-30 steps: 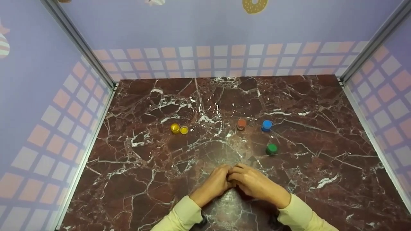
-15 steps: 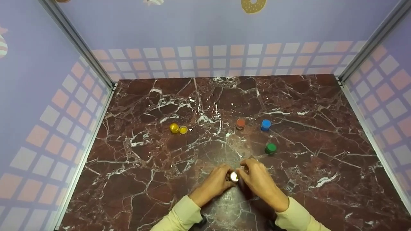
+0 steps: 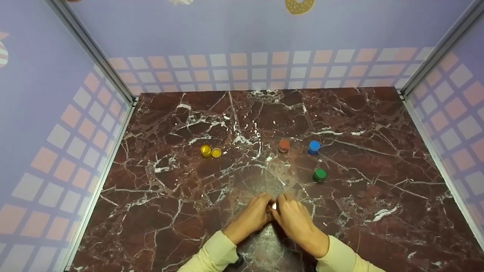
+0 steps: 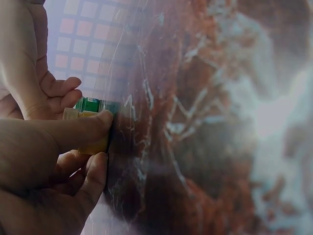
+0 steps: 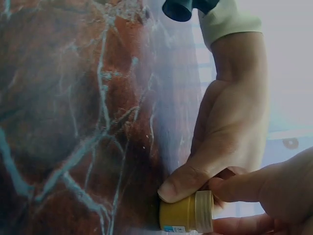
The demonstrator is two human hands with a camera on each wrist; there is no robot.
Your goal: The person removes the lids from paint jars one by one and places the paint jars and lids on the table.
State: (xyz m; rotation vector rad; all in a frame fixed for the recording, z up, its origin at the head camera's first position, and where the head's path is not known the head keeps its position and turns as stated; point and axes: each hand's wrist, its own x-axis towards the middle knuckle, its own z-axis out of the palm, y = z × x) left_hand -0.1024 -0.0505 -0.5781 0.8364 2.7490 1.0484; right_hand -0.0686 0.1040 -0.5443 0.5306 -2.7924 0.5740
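Note:
My left hand (image 3: 254,213) holds a small yellow paint jar (image 5: 178,214) upright at the table, thumb and fingers round its body. My right hand (image 3: 297,217) pinches the jar's pale, see-through lid (image 5: 204,211), with fingertips on opposite sides of it. From above, only a bright white spot of the lid (image 3: 274,206) shows between the hands. The left wrist view has the jar's yellow body partly covered by my left thumb (image 4: 100,125); curled fingers of my right hand hang above the lid there.
Ahead to the right stand a green-lidded jar (image 3: 319,175), a blue jar (image 3: 314,147) and a red-lidded jar (image 3: 284,146). Farther left, a yellow jar (image 3: 205,151) stands beside a loose yellow lid (image 3: 216,153). Patterned panels (image 3: 242,41) wall the marbled table (image 3: 159,211).
My right hand first covers the jar, then opens away so the lid's bright top shows, and now has its fingers back round the lid. My left hand stays in place.

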